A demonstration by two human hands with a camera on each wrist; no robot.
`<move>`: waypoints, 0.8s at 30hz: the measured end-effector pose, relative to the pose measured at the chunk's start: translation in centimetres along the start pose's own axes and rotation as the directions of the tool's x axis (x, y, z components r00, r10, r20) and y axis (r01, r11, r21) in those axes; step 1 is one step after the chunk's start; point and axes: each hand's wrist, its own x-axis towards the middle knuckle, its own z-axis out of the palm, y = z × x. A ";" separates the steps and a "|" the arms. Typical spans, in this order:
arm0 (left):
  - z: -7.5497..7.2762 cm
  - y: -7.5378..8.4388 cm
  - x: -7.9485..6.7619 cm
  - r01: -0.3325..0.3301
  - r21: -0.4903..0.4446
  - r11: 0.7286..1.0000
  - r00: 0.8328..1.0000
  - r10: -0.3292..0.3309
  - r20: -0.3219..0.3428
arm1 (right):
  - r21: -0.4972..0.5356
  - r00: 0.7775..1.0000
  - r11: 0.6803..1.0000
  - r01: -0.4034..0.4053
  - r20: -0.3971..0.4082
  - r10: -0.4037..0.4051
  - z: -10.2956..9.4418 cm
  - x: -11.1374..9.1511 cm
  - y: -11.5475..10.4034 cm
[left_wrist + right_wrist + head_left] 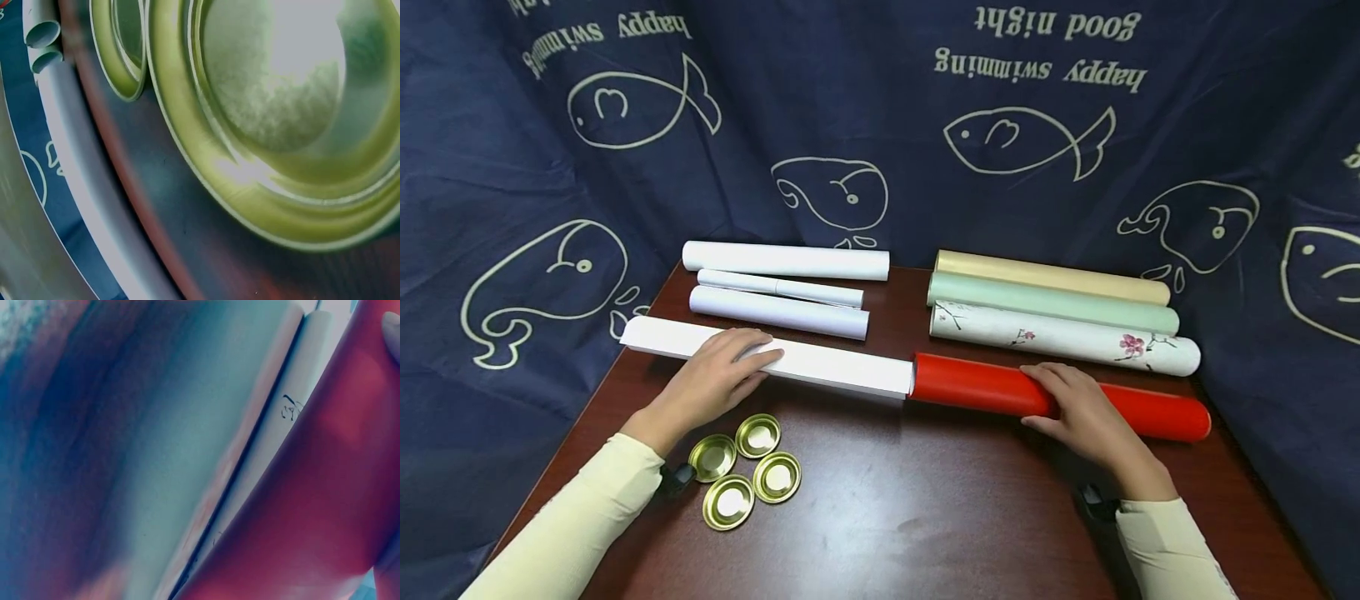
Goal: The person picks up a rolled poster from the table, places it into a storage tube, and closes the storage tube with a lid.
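A long white paper roll [842, 364] with flat-looking sides lies slantwise across the table. My left hand [718, 375] grips it near its middle, fingers over the top and thumb on the near side. Its right end meets the open left end of a red tube [970, 383]; whether it sits inside the mouth or only touches cannot be made out. My right hand [1078, 408] holds the red tube from above, right of its middle. In the right wrist view the red tube [312, 475] fills the right side, with a fingertip on it.
Several gold round lids [729, 502] lie below my left hand; one lid [275, 206] looms large in the left wrist view. White rolls [782, 260] lie at the back left. Yellow [1045, 277], green [1052, 304] and flowered [1060, 337] tubes lie behind the red one. A blue cloth [880, 100] hangs behind.
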 end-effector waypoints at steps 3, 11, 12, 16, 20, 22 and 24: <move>0.2 0.1 0.0 -0.004 0.001 1.000 1.000 0.004 0.004 | 0.001 1.000 1.000 0.008 -0.002 -0.008 0.0 -0.4 -0.1; 0.6 0.4 0.5 -0.043 0.011 0.999 0.999 0.044 -0.002 | -0.001 1.000 1.000 0.024 -0.019 -0.024 -0.1 -0.5 -0.2; 0.7 0.5 0.5 -0.050 0.014 0.999 0.999 0.050 -0.003 | -0.002 1.000 1.000 0.025 -0.017 -0.025 0.0 -0.5 -0.2; 0.9 0.7 0.7 -0.069 0.014 0.998 0.998 0.069 -0.009 | 0.000 0.999 0.999 0.036 -0.008 -0.036 0.1 -0.4 -0.4; 1.0 0.9 1.1 -0.071 0.002 0.997 0.997 0.071 -0.028 | 0.005 0.999 1.000 0.030 -0.014 -0.030 0.1 -0.1 -0.7; 1.1 1.1 1.3 -0.071 -0.004 0.997 0.997 0.071 -0.037 | 0.009 0.999 1.000 0.028 -0.021 -0.028 0.2 0.1 -0.8; 1.1 1.2 1.6 -0.075 -0.009 0.997 0.996 0.074 -0.043 | 0.008 0.999 1.000 0.028 -0.028 -0.028 0.1 0.1 -1.0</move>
